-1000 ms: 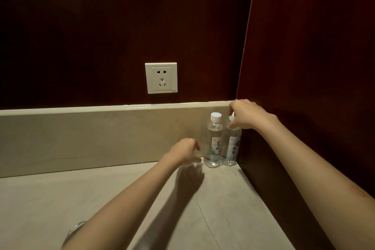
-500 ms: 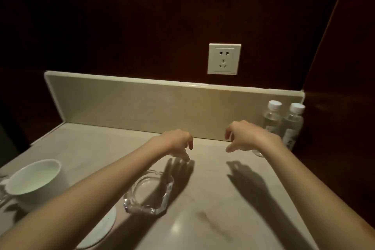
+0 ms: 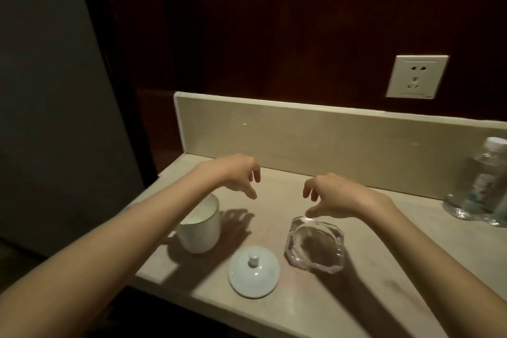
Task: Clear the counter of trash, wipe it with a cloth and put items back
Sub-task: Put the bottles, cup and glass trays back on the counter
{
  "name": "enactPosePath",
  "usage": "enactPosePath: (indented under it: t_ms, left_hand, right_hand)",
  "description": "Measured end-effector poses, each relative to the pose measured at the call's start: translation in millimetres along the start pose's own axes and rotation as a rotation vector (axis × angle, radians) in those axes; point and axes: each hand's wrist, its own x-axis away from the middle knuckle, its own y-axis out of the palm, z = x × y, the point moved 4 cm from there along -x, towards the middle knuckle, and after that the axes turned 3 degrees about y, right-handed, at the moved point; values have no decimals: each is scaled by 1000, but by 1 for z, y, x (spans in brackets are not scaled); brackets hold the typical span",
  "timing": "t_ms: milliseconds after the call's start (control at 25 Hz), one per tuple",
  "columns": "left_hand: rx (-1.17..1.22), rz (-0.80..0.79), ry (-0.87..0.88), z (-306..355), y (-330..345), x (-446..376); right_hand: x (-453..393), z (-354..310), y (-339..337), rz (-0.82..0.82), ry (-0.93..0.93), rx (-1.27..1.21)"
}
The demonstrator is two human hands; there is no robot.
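Observation:
A white cup [image 3: 201,230] stands at the left of the beige counter [image 3: 274,214]. Its white lid [image 3: 253,270] lies knob-up near the front edge. To the right of the lid sits a clear glass ashtray [image 3: 315,244]. My left hand [image 3: 236,174] hovers above and behind the cup, fingers loosely curled, holding nothing. My right hand [image 3: 336,196] hangs just over the ashtray's back rim, fingers loosely curled and empty. A clear water bottle [image 3: 478,184] with a white cap stands at the far right against the backsplash.
A beige backsplash [image 3: 315,134] runs along the back of the counter under a dark wooden wall. A white wall socket [image 3: 415,77] sits above it at the right. The counter's left end and front edge drop into a dark gap.
The view has swung left from the bottles in the corner to the cup, lid and ashtray. My right hand has left the bottle cap, and both hands now hover over the left part of the counter.

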Motion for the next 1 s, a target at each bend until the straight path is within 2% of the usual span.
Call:
enactPosePath:
  t_ms: [200, 360, 480, 840, 1000]
  left_hand:
    - [52, 15, -56, -70, -8, 51]
    - [141, -30, -104, -118, 4, 84]
    - [246, -62, -73, -144, 13, 101]
    - [354, -44, 60, -150, 48, 102]
    - [438, -68, 85, -149, 51, 102]
  right_hand:
    - [-17, -68, 13, -24, -55, 35]
    - [-20, -94, 23, -66, -67, 61]
    - [-20, -102, 30, -135, -65, 88]
    - [-9, -125, 46, -240, -59, 132]
    - [-1, -127, 52, -234, -62, 169]
